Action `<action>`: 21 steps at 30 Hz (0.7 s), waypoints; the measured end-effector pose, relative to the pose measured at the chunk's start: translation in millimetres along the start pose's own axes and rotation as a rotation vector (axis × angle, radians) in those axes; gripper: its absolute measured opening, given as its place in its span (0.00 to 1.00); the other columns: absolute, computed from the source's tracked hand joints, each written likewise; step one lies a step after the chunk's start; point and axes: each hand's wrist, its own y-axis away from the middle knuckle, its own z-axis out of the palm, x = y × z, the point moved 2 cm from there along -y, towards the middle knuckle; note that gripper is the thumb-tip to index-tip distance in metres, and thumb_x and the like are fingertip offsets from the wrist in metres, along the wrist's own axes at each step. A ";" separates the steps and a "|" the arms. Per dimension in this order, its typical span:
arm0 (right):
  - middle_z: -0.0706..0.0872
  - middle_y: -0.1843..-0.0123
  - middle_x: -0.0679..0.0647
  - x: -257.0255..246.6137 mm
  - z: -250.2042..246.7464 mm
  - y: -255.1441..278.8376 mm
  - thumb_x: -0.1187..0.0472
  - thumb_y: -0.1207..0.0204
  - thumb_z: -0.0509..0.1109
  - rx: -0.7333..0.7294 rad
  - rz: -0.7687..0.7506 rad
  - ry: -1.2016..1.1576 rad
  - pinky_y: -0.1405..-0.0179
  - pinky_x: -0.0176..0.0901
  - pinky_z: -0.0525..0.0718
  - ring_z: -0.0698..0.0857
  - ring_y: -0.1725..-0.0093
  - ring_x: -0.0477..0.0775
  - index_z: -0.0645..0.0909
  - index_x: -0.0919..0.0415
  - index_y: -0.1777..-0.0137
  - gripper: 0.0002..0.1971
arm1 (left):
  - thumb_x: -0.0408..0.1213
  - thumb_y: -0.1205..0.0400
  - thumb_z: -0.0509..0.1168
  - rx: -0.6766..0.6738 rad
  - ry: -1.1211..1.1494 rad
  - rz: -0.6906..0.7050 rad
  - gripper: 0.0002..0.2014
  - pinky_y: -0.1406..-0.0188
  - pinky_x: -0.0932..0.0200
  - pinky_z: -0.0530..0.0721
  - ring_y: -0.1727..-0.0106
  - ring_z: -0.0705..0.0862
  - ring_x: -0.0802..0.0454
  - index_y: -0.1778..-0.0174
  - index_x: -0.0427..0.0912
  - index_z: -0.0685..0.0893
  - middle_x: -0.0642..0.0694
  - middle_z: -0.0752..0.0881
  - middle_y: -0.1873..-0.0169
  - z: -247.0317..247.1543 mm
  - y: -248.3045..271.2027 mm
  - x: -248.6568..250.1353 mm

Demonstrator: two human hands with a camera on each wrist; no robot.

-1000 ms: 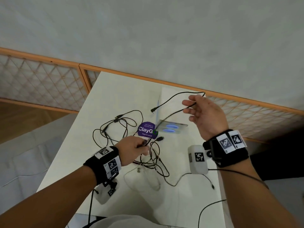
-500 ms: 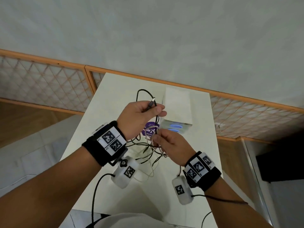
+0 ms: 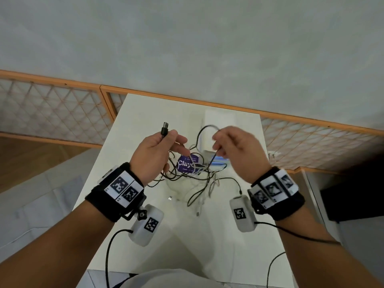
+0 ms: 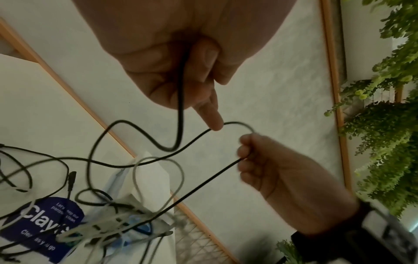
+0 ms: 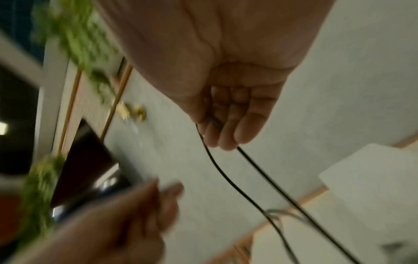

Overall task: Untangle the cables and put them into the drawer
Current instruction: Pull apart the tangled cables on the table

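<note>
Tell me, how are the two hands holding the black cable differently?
The left hand grips the black cable by its end, so the plug sticks up above it; the right hand holds it mid-length, in a loop. The left hand's forefinger points out; the right hand's fingers all curl. Both are raised above the table, and both hold the same cable.

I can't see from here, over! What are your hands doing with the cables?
Left hand grips black cable near its plug. Right hand pinches a loop further along. Rest of the tangle on white table, drawer unseen.
</note>
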 end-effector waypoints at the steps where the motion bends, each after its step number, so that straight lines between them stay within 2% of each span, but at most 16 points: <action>1: 0.92 0.59 0.50 -4.6 -7.3 -2.5 0.57 0.10 0.64 0.084 0.003 -0.101 0.60 0.40 0.88 0.89 0.62 0.47 0.87 0.54 0.49 0.10 | 0.49 0.06 0.57 -0.002 -0.006 -0.001 0.20 0.72 0.55 0.77 0.81 0.69 0.57 0.44 0.41 0.91 0.42 0.96 0.54 -0.9 0.0 -1.8; 3: 0.92 0.58 0.54 -8.1 -8.9 -4.1 0.59 0.10 0.63 0.124 0.042 -0.202 0.62 0.44 0.89 0.88 0.63 0.52 0.86 0.57 0.48 0.10 | 0.49 0.07 0.57 -0.007 -0.025 0.000 0.20 0.71 0.54 0.78 0.80 0.69 0.56 0.45 0.42 0.91 0.42 0.96 0.55 -1.3 0.2 -5.3; 5: 0.93 0.59 0.54 -0.6 6.4 -1.1 0.60 0.10 0.62 -0.015 0.132 -0.112 0.61 0.51 0.89 0.89 0.65 0.52 0.85 0.58 0.49 0.10 | 0.49 0.06 0.57 -0.015 -0.053 0.002 0.19 0.68 0.52 0.79 0.80 0.71 0.56 0.45 0.43 0.91 0.43 0.96 0.54 -0.3 -0.1 -8.1; 7: 0.94 0.60 0.54 5.7 16.4 4.1 0.59 0.11 0.63 -0.101 0.217 -0.097 0.63 0.51 0.88 0.90 0.65 0.53 0.84 0.60 0.50 0.10 | 0.47 0.06 0.57 -0.042 -0.077 0.003 0.17 0.64 0.49 0.81 0.78 0.75 0.57 0.42 0.45 0.91 0.46 0.96 0.52 1.5 -0.5 -10.9; 8: 0.94 0.60 0.56 4.6 16.9 5.6 0.59 0.11 0.64 -0.095 0.239 -0.172 0.64 0.49 0.87 0.89 0.66 0.55 0.82 0.62 0.49 0.09 | 0.46 0.06 0.57 -0.071 -0.096 0.008 0.17 0.61 0.49 0.84 0.75 0.79 0.56 0.39 0.45 0.90 0.48 0.96 0.50 2.8 -0.6 -12.6; 10: 0.94 0.59 0.62 -4.7 17.5 7.7 0.60 0.10 0.64 -0.090 0.256 -0.380 0.67 0.46 0.87 0.89 0.66 0.59 0.78 0.65 0.47 0.08 | 0.47 0.06 0.58 -0.175 -0.126 0.012 0.16 0.51 0.49 0.88 0.60 0.89 0.54 0.35 0.46 0.89 0.51 0.95 0.47 9.5 0.7 -16.8; 12: 0.93 0.58 0.65 -16.4 20.5 11.1 0.61 0.09 0.63 -0.125 0.272 -0.553 0.67 0.47 0.87 0.88 0.66 0.61 0.76 0.64 0.46 0.06 | 0.50 0.07 0.58 -0.316 -0.143 0.020 0.19 0.40 0.45 0.89 0.45 0.91 0.54 0.38 0.43 0.90 0.45 0.94 0.46 22.5 5.1 -21.1; 14: 0.93 0.58 0.65 -21.7 21.2 9.8 0.62 0.09 0.63 -0.110 0.291 -0.654 0.69 0.48 0.85 0.86 0.68 0.61 0.74 0.64 0.45 0.05 | 0.51 0.08 0.56 -0.414 -0.119 0.026 0.20 0.34 0.40 0.85 0.41 0.91 0.51 0.43 0.40 0.88 0.40 0.93 0.48 37.1 9.6 -25.7; 16: 0.92 0.60 0.64 -21.1 12.3 3.9 0.63 0.09 0.62 -0.028 0.318 -0.737 0.71 0.48 0.82 0.85 0.70 0.60 0.74 0.63 0.45 0.04 | 0.49 0.09 0.57 -0.428 -0.071 0.023 0.18 0.38 0.40 0.86 0.48 0.90 0.48 0.44 0.43 0.88 0.46 0.93 0.56 46.5 12.3 -33.4; 17: 0.92 0.61 0.63 -18.8 4.0 -0.4 0.64 0.10 0.62 0.031 0.326 -0.770 0.71 0.47 0.81 0.84 0.71 0.59 0.74 0.63 0.46 0.04 | 0.49 0.09 0.57 -0.417 -0.084 0.030 0.17 0.44 0.44 0.86 0.52 0.89 0.50 0.44 0.44 0.89 0.49 0.92 0.59 48.9 12.6 -37.6; 19: 0.92 0.62 0.61 -13.9 -17.4 -7.7 0.64 0.10 0.62 0.138 0.323 -0.820 0.71 0.45 0.81 0.85 0.71 0.57 0.76 0.61 0.48 0.04 | 0.46 0.06 0.57 -0.401 -0.204 0.058 0.16 0.53 0.58 0.83 0.58 0.87 0.57 0.45 0.46 0.89 0.53 0.90 0.64 48.8 12.3 -49.7; 20: 0.92 0.62 0.60 -11.5 -28.4 -10.2 0.63 0.10 0.63 0.173 0.310 -0.837 0.72 0.44 0.81 0.85 0.72 0.56 0.76 0.60 0.49 0.05 | 0.45 0.06 0.57 -0.400 -0.257 0.060 0.15 0.55 0.62 0.81 0.59 0.87 0.58 0.46 0.46 0.89 0.53 0.89 0.64 46.6 12.7 -56.4; 21: 0.91 0.62 0.60 -8.8 -39.2 -12.5 0.63 0.11 0.63 0.203 0.291 -0.847 0.72 0.43 0.81 0.85 0.72 0.55 0.77 0.59 0.49 0.05 | 0.45 0.06 0.56 -0.402 -0.286 0.049 0.15 0.57 0.61 0.82 0.60 0.87 0.57 0.46 0.46 0.88 0.52 0.89 0.65 42.1 11.8 -65.0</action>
